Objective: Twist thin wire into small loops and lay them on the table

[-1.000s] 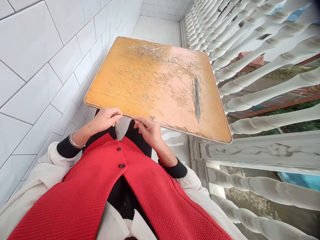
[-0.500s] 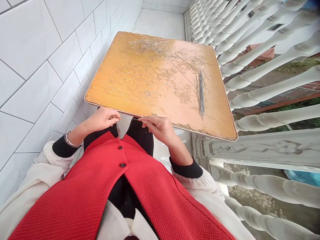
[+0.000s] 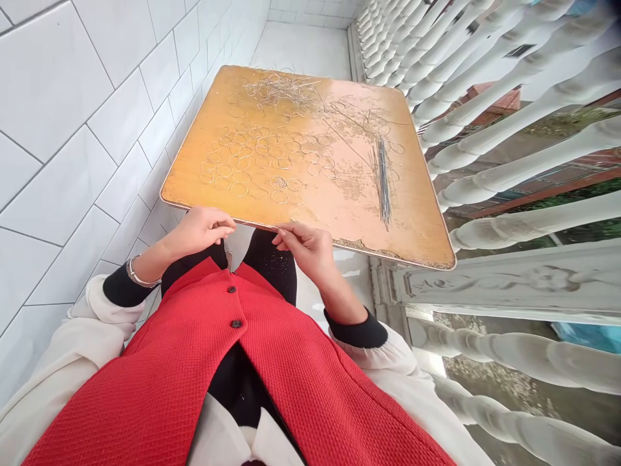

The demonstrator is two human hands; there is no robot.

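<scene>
My left hand (image 3: 207, 230) is at the near edge of the table, its thumb and fingertips pinched together. My right hand (image 3: 309, 246) pinches at the same edge, a short gap away. A very thin wire runs between the two pinches; it is hard to make out against the table's rim. On the yellow tabletop (image 3: 339, 213) just beyond lie many thin wire rings (image 3: 262, 150), spread out flat. Right of them rests a bundle of straight wires (image 3: 383, 184). A tangled heap of wire loops (image 3: 286, 90) lies at the far side.
Some loose bent wires (image 3: 359, 110) lie at the far right of the table. A white tiled wall (image 3: 72, 129) runs along the left, and a white baluster railing (image 3: 485, 181) along the right. My legs (image 3: 272, 259) are under the near table edge.
The view has shifted slightly, so the table sits a little further left. Both hands keep their pinch, with the gap between them much the same. The wires on the table lie as before.
</scene>
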